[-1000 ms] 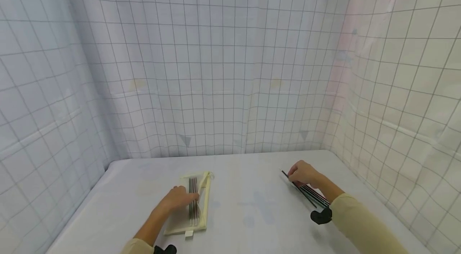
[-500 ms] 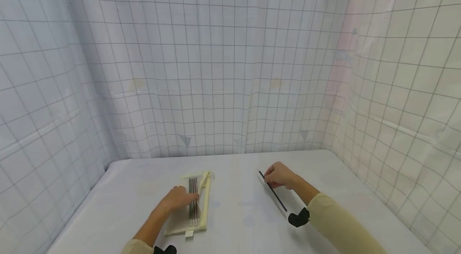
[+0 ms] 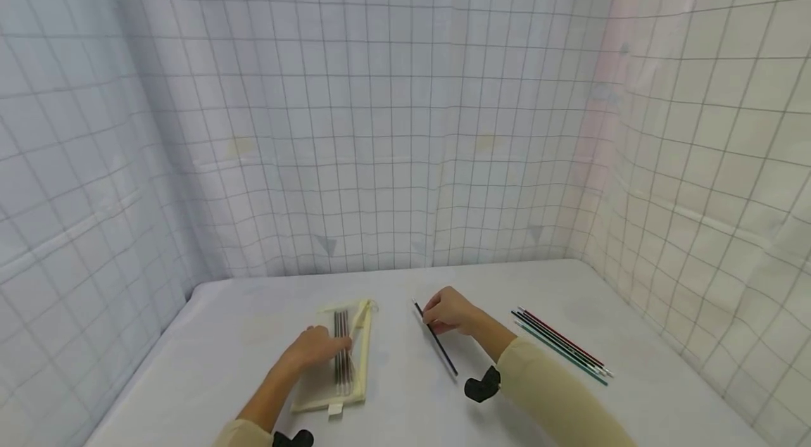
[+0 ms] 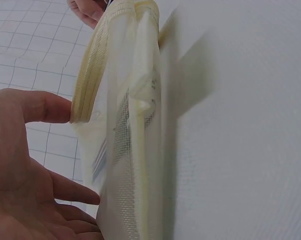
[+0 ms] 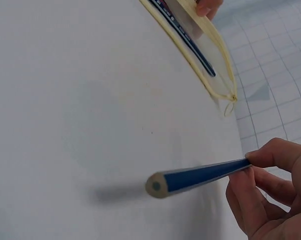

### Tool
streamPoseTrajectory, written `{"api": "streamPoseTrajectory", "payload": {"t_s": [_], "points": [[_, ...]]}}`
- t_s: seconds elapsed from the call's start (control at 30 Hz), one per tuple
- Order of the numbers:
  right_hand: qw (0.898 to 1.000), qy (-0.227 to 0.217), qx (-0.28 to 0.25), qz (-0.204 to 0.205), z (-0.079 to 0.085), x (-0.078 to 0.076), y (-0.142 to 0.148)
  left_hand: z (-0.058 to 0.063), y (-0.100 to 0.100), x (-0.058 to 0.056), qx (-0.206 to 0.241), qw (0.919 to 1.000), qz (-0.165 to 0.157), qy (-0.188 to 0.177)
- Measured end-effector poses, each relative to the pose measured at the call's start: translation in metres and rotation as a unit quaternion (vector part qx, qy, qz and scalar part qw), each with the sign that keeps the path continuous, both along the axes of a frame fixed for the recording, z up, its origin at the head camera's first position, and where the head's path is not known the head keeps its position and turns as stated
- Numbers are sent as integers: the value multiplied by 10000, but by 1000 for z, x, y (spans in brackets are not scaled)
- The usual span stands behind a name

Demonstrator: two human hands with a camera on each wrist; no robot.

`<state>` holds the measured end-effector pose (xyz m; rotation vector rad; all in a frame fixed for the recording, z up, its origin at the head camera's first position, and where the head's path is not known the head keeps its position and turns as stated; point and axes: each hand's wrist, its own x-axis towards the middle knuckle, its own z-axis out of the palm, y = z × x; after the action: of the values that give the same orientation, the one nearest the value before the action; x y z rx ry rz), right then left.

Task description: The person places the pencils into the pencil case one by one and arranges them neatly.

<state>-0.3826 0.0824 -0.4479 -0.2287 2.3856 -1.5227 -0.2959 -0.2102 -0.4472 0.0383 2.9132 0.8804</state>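
Note:
My left hand (image 3: 315,347) holds the zipper edge of a pale yellow, see-through zipper pouch (image 3: 362,369) lying on the table. In the left wrist view, the thumb (image 4: 53,106) meets the lifted zipper band and other fingers touch the mesh lower down. Several pencils (image 3: 342,355) lie lengthwise inside the pouch. To the right of it, my right hand (image 3: 448,310) pinches a dark blue pencil (image 5: 205,175) between thumb and fingers. Its flat, unsharpened end faces the right wrist camera, and the pencil slants over the table, apart from the pouch.
More pencils (image 3: 560,343), dark, green and red, lie in a loose slanted bundle on the white table (image 3: 405,426) at the right, beyond the right forearm. Gridded white curtains (image 3: 393,116) hang behind and along both sides.
My right hand has carried the dark blue pencil leftward from the bundle toward the pouch, uncovering the bundle. My left hand stays on the pouch, nearly unmoved.

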Motion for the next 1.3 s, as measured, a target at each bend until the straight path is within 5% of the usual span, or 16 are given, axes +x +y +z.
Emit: {"api": "streamPoseTrajectory", "payload": {"t_s": [0.73,1.1,1.3], "points": [[9989,-174,-267,339,-7,13,-90,0,-2,3,-11,10000,20,74],[9998,-99,-177,91,-7,17,-119,-1,0,-1,-168,9998,-29,92],[9940,700,840,-35,-7,11,-134,3,4,-1,-77,9999,9,150]]}}
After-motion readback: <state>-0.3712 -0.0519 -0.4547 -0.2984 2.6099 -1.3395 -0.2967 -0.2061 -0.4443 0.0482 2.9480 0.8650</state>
